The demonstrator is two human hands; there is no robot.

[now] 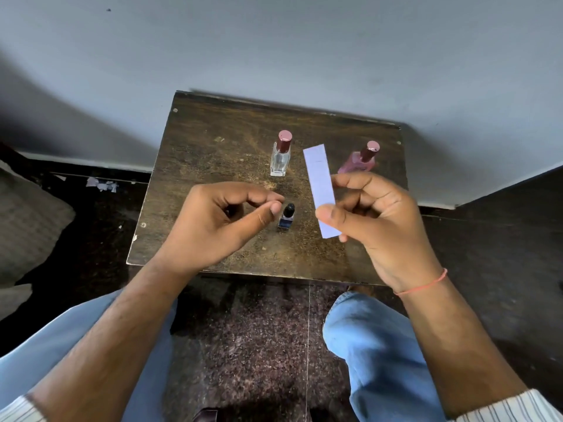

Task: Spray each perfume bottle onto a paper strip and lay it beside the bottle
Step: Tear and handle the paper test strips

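My right hand (374,220) pinches a pale paper strip (318,181) between thumb and fingers and holds it upright above the small dark wooden table (213,153). My left hand (225,220) hovers over the table with its fingers curled and holds nothing; its thumb tip is just left of a small dark blue bottle (286,219) with a black cap. A clear square bottle (281,155) with a maroon cap stands further back. A pink bottle (361,162) with a maroon cap stands at the back right, partly behind my right hand.
The table stands against a grey wall (274,50). Torn paper scraps (102,184) lie on the dark floor to the left. My knees in blue jeans (374,336) are just in front of the table's near edge.
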